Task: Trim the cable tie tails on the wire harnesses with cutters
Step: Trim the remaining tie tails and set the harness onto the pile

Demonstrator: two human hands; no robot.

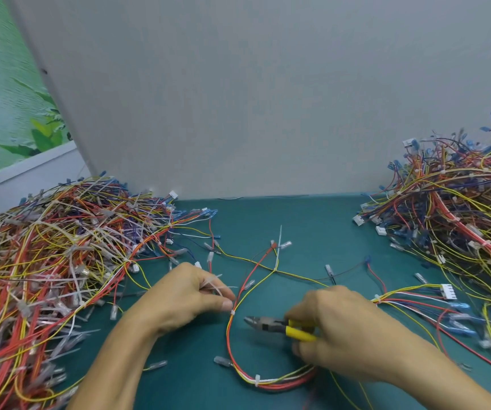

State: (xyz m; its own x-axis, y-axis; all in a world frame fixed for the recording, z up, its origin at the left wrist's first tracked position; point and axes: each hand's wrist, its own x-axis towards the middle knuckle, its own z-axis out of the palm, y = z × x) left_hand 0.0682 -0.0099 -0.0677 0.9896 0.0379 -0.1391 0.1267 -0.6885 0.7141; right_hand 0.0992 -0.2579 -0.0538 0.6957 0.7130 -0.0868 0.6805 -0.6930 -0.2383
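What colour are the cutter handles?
Yellow handles on the cutters, gripped by the right hand. The head view, the only one, shows them best.
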